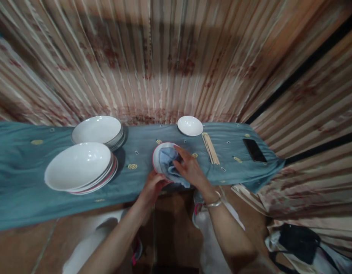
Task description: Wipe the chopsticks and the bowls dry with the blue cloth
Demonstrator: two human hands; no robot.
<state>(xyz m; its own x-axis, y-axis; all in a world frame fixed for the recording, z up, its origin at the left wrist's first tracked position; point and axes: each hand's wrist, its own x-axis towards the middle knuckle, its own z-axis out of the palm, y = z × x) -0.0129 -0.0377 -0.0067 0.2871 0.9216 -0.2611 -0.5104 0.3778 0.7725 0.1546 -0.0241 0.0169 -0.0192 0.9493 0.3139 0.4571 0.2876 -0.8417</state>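
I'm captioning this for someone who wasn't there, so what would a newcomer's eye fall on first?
Probably the red-rimmed bowl near the middle, with the left hand at its near edge and the right hand on a blue rag inside it. Next, likely, the two glossy white stacks, front and rear, on the table's left side. The pleated curtain behind also stands out.

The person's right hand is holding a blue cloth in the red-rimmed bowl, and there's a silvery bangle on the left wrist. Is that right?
Not quite: the head view shows the silvery bangle on the right wrist, not the left. The rest stands: the right hand holds the blue cloth in the red-rimmed bowl.
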